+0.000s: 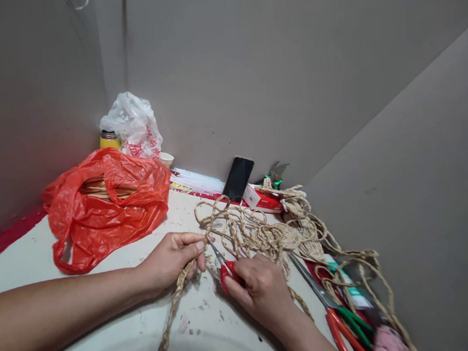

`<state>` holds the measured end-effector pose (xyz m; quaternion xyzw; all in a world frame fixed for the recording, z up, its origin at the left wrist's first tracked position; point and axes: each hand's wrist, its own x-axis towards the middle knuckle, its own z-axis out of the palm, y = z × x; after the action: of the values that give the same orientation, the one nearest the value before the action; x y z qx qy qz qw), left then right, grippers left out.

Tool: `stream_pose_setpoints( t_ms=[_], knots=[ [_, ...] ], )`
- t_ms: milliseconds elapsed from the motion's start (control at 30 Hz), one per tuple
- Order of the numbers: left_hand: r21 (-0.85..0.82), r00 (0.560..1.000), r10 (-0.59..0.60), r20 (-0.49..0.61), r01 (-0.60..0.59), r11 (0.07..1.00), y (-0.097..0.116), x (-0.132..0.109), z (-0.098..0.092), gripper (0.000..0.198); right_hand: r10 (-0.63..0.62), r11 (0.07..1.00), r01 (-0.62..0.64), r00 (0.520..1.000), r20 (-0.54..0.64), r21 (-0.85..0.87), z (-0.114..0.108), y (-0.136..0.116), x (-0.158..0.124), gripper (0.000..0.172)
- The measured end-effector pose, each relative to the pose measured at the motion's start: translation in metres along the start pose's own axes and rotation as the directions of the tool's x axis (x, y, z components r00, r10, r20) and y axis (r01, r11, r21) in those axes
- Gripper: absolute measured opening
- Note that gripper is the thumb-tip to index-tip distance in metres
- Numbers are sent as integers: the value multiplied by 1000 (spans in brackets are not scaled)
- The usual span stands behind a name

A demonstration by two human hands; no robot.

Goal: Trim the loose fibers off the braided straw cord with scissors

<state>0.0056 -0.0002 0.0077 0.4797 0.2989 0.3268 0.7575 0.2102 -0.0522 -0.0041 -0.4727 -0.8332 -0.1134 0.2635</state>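
My left hand (174, 257) pinches a braided straw rope (174, 302) that runs from the pile down toward the table's near edge. My right hand (259, 288) grips small red-handled scissors (223, 266), whose blades point up-left at the rope just beside my left fingertips. A tangled pile of braided straw rope (270, 232) with coiled pieces lies behind and to the right of both hands on the white table (107, 318).
A red plastic bag (103, 206) holding straw sits at the back left, with a white bag (134, 123), a yellow flask (109, 140) and a cup (166, 159) behind it. A phone (238, 178) leans on the cardboard wall. Larger red and green-handled shears (335, 315) lie at right.
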Motion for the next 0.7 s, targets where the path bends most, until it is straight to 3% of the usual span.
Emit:
stream_pose_setpoints(
  t_ms=[467,700],
  knots=[
    [79,1000,-1,-7,2,997,3,-2,3,34,-14,994,13,1000,-4,-106,-1,-2,0,30],
    [-26,999,-20,-26,19,999,5,-1,5,27,-51,993,50,999,0,-109,-3,0,2,34]
  ],
)
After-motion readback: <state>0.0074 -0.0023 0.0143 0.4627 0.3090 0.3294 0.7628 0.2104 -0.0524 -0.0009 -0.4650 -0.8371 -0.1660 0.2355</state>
